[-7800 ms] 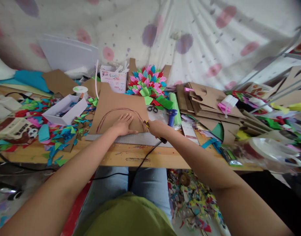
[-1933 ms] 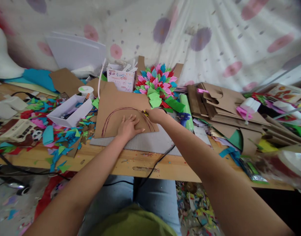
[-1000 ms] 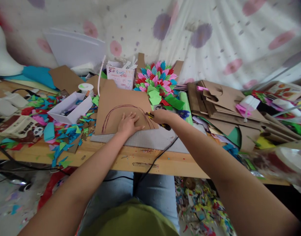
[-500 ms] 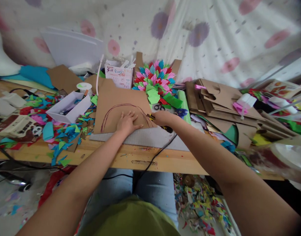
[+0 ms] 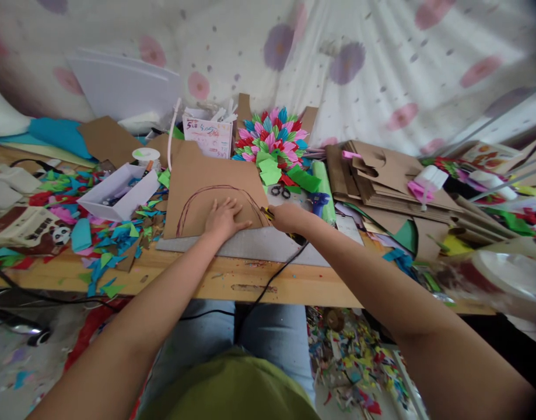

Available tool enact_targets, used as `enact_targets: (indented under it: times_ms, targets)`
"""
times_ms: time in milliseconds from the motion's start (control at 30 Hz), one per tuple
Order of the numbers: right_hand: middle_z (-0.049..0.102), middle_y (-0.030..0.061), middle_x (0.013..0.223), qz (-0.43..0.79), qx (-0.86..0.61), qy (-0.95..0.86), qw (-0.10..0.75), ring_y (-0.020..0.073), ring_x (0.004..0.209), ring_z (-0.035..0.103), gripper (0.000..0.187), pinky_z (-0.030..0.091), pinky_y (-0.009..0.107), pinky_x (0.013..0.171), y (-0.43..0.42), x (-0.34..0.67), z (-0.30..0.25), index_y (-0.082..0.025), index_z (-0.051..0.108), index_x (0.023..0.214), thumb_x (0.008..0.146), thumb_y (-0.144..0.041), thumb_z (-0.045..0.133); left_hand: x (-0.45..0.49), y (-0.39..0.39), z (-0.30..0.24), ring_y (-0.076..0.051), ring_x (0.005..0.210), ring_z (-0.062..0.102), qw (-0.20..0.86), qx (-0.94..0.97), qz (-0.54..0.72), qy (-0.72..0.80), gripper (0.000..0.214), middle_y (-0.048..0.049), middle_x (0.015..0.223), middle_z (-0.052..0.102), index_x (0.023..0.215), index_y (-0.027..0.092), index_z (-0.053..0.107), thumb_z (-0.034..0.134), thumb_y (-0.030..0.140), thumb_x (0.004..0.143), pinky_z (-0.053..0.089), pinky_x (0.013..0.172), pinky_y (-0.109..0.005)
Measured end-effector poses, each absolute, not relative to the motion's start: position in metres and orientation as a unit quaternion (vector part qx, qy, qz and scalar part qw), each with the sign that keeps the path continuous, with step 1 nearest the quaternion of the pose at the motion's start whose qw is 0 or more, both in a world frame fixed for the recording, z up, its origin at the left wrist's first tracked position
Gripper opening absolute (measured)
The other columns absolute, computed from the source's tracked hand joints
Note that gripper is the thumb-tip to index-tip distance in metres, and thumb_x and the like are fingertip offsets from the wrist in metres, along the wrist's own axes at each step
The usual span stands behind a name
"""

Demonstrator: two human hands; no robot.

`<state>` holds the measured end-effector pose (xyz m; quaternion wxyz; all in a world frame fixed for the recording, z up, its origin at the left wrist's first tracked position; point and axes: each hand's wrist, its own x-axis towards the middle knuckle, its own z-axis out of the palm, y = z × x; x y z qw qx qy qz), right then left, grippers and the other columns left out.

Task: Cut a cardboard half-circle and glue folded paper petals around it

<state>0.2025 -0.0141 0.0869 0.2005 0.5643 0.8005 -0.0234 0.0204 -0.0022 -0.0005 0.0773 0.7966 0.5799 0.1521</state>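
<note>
A brown cardboard sheet [image 5: 215, 172] lies on a grey board [image 5: 245, 248] on the table, with a dark purple double-lined arch drawn on it. My left hand [image 5: 225, 220] rests flat inside the arch, fingers spread, pressing on the sheet. At the sheet's right edge, my right hand [image 5: 287, 217] is wrapped round a yellow and black utility knife [image 5: 268, 214]. The knife's front end meets the right leg of the arch; my fingers cover most of its handle, and the blade is too small to make out.
Black-handled scissors [image 5: 280, 191] and a blue-handled tool [image 5: 320, 201] lie beyond my right hand. A white box [image 5: 119, 192] stands among paper scraps on the left. Stacked cardboard [image 5: 390, 175] fills the right. A black cable [image 5: 279, 274] crosses the table's front edge.
The knife and my right hand have shifted slightly toward me along the arch's right leg. My left hand stays in place on the cardboard. The whole view has shifted a little.
</note>
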Motion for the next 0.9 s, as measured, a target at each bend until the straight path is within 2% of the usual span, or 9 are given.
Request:
enact_targets:
  times_ms: [400,900]
  targets:
    - [0.065,0.022,0.1,-0.008,0.558,0.804,0.206,0.0291,0.097,0.062,0.037,0.046,0.033,0.073,-0.023,0.203,0.09,-0.009,0.054,0.118,0.085,-0.014,0.038,0.02,0.0,-0.003,-0.026,0.135,0.028,0.071,0.799,0.151,0.577,0.068,-0.0075,0.142,0.039,0.126,0.02,0.052,0.043,0.066,0.077,0.011,0.113,-0.05]
    - [0.065,0.0208,0.101,-0.014,0.561,0.803,0.198,0.0286,0.093,0.063,0.04,0.046,0.034,0.071,-0.027,0.212,0.086,-0.011,0.047,0.125,0.088,-0.018,0.035,0.02,-0.001,-0.002,-0.026,0.134,0.03,0.072,0.797,0.162,0.577,0.066,-0.0082,0.141,0.041,0.124,0.02,0.054,0.044,0.065,0.077,0.011,0.113,-0.05]
